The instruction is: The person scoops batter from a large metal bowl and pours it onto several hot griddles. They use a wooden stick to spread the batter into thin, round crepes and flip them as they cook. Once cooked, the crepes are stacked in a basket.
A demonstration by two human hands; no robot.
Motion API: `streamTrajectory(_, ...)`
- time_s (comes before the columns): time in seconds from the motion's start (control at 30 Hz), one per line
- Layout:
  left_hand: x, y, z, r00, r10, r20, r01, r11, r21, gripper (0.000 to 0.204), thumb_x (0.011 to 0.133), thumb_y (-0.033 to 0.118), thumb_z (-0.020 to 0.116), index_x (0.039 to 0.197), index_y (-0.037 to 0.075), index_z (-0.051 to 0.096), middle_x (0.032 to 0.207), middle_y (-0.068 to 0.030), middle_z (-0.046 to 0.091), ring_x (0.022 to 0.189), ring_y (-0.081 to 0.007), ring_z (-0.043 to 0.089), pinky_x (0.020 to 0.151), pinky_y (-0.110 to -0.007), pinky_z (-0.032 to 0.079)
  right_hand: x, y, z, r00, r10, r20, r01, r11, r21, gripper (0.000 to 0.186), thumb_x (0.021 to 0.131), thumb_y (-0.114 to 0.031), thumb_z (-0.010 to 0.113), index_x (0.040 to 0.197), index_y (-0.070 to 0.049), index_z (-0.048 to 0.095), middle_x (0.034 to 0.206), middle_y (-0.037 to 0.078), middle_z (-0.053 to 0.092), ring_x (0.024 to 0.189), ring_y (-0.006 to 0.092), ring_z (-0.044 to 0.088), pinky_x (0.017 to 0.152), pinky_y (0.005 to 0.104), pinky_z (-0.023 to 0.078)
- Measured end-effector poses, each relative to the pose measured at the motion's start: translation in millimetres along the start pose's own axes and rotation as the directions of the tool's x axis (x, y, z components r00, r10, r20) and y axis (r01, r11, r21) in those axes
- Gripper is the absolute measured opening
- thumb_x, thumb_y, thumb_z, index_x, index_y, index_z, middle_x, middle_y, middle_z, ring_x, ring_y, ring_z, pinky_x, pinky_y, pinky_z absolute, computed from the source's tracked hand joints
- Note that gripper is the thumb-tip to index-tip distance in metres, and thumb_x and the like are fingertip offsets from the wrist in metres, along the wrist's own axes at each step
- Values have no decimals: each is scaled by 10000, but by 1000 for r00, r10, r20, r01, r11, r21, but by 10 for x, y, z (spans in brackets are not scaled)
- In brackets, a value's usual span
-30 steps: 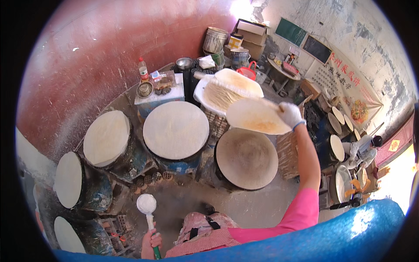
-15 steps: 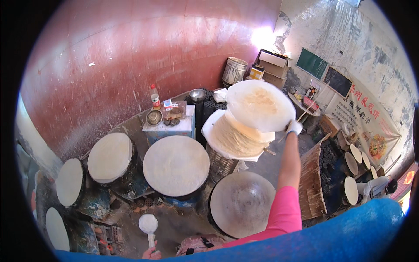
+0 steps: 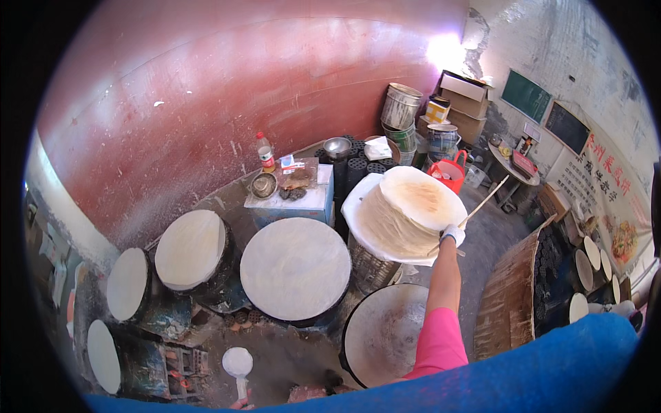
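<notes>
My right hand (image 3: 452,235), in a white glove, is closed on a long thin wooden stick (image 3: 486,200) at the right edge of a tall stack of thin pancakes (image 3: 396,219). A browned round pancake (image 3: 421,196) lies on top of that stack, which rests on a white sheet (image 3: 354,210) over a woven basket. At the lower edge my left hand (image 3: 241,402), only partly in view, grips the handle of a batter-coated ladle (image 3: 237,362), its round white head upward. Nearest my right forearm is a bare round griddle (image 3: 382,334), partly hidden by the arm.
Batter-covered griddles stand ahead (image 3: 296,268) and to the left (image 3: 189,249). A small blue-white table (image 3: 292,206) carries a bottle (image 3: 265,153) and a bowl (image 3: 264,184). Coal briquettes (image 3: 357,167), metal buckets (image 3: 401,107) and a red basket (image 3: 449,172) stand behind; a wooden panel (image 3: 509,286) is at right.
The pancake that was raised beside my right hand now lies on the stack. My right hand has come down and nearer with the stick; the view has shifted right.
</notes>
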State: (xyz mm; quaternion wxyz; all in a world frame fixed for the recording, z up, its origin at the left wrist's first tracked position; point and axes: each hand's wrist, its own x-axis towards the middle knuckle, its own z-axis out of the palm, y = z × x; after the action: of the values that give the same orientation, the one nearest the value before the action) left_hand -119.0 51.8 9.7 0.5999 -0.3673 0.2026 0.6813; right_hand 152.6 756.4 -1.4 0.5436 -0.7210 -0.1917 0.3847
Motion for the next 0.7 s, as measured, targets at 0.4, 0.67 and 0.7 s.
streamTrajectory(0.4,-713,-383,-103,989,141,50,-135,985,-111,166,876,180,466,1038,205,491,528,29,323,363,-66,281,297,-219,234,-1989,197,-332,343,-595,726,891,450,-53,487,746,-405,622,1033,-13,586,962,182,618,821,303,596,739,395,462)
streamTrajectory(0.67,-1359,-1107,-1474,731,621,282,-397,724,-564,78,912,205,442,986,184,437,537,31,303,392,-43,267,290,-185,215,-5578,1359,-397,-739,-91,667,558,471,683,400,737,-382,599,972,-60,613,901,161,621,794,298,602,708,388,460)
streamTrajectory(0.7,-1547,-1287,-1547,632,737,239,-531,637,-559,43,910,209,443,925,176,420,525,33,292,385,-44,261,290,-185,217,-5951,1489,-608,-816,-21,577,495,488,719,389,736,-380,596,965,-66,616,894,159,621,790,298,602,704,387,460)
